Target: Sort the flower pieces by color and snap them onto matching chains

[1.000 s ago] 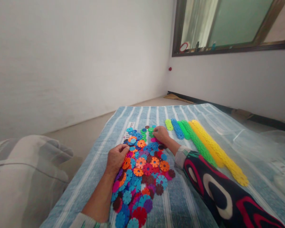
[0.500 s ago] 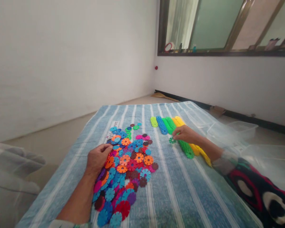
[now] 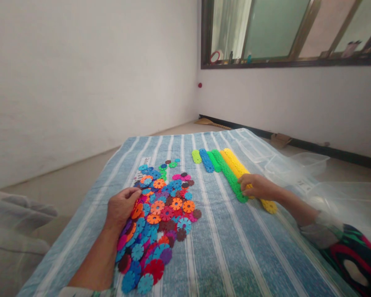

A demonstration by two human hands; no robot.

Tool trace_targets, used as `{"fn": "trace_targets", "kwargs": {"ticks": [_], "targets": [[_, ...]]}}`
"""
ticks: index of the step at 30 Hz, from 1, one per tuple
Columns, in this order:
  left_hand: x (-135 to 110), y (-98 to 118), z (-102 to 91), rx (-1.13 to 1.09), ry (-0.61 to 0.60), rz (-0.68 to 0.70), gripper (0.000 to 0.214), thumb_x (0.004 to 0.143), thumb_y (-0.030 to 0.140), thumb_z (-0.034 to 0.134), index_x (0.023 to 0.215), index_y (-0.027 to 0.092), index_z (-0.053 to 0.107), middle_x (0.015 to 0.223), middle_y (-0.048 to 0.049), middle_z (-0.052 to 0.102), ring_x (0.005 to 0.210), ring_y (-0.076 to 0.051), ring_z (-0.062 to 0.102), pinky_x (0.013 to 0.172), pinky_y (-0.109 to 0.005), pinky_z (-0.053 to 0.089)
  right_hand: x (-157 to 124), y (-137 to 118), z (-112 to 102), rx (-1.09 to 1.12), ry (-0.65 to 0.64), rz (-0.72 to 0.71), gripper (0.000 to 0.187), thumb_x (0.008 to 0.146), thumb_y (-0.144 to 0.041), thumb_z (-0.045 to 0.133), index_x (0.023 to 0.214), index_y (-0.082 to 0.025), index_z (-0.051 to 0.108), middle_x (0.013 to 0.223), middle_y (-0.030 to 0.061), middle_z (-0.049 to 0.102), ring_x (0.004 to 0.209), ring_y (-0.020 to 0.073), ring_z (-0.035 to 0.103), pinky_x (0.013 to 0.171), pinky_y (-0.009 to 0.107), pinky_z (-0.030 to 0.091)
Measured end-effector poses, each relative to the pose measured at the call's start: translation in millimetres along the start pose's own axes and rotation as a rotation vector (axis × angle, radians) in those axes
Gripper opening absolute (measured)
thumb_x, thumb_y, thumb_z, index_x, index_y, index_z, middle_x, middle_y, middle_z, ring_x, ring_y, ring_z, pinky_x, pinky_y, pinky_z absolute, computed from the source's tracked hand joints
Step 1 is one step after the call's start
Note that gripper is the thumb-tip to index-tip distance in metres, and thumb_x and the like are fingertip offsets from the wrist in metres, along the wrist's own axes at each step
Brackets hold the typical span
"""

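- A blue striped cloth (image 3: 225,255) covers the surface; a patterned sleeve (image 3: 354,258) enters at the near right.
- A loose pile of flat notched discs (image 3: 163,222), blue, orange, red, purple and brown, lies left of centre and runs from the near edge toward the far side.
- The left hand (image 3: 122,206) rests on the left edge of that pile with its fingers curled; I cannot tell whether it pinches a disc.
- The right hand (image 3: 256,186), well apart to the right, has its fingertips drawn together on the near end of the green row (image 3: 227,173).
- A yellow row (image 3: 235,163) lies just right of it, passing under the hand.
- Farther left lie a short blue row (image 3: 206,160) and a lime row (image 3: 196,156).
- Clear plastic (image 3: 297,165) lies at the far right.
- A window (image 3: 281,29) is in the far wall.
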State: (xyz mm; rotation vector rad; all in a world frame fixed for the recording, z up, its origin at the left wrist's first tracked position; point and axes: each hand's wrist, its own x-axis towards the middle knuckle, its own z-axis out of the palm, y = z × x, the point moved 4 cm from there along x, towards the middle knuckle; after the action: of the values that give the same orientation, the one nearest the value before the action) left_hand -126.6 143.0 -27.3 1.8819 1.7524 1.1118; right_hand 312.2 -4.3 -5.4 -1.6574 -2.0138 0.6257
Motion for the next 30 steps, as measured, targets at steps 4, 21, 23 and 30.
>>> {"fn": "trace_targets", "kwargs": {"ticks": [4,21,23,30], "targets": [[1,-5,2.5,-0.021,-0.013,-0.021,0.029,0.064,0.045,0.058,0.074,0.021,0.07,0.075,-0.0005,0.073,0.073,-0.021,0.067,0.071,-0.025,0.051,3,-3,-2,-0.015,0.039,-0.032,0.003,0.069,-0.021,0.066,0.068,-0.019,0.068,0.097,0.0054,0.065,0.095,0.0212,0.061,0.089,0.035,0.043],[-5,-6,3.5,-0.096,-0.013,-0.01,0.03,0.065,0.045,0.056,0.071,0.019,0.069,0.073,-0.0002,0.072,0.071,-0.019,0.065,0.072,-0.026,0.05,153,-99,80,-0.328,0.036,-0.134,0.022,0.084,-0.022,0.056,0.101,-0.018,0.071,0.104,0.0067,0.07,0.094,0.019,0.062,0.082,0.027,0.045],[-7,-5,2.9,-0.102,-0.019,-0.021,0.03,0.066,0.044,0.056,0.072,0.019,0.07,0.073,-0.0001,0.072,0.071,-0.019,0.065,0.071,-0.026,0.05,176,-106,95,-0.372,0.045,-0.107,0.027,0.084,-0.022,0.056,0.107,-0.017,0.069,0.107,0.0088,0.068,0.097,0.0207,0.061,0.083,0.028,0.045],[-10,-1,1.3,-0.126,-0.033,-0.021,0.027,0.067,0.043,0.056,0.071,0.019,0.069,0.07,0.0013,0.071,0.069,-0.018,0.065,0.069,-0.025,0.049,226,-119,128,-0.516,0.105,-0.045,0.028,0.089,-0.022,0.046,0.103,-0.01,0.067,0.112,0.0183,0.059,0.111,0.029,0.049,0.087,0.038,0.044]]}}
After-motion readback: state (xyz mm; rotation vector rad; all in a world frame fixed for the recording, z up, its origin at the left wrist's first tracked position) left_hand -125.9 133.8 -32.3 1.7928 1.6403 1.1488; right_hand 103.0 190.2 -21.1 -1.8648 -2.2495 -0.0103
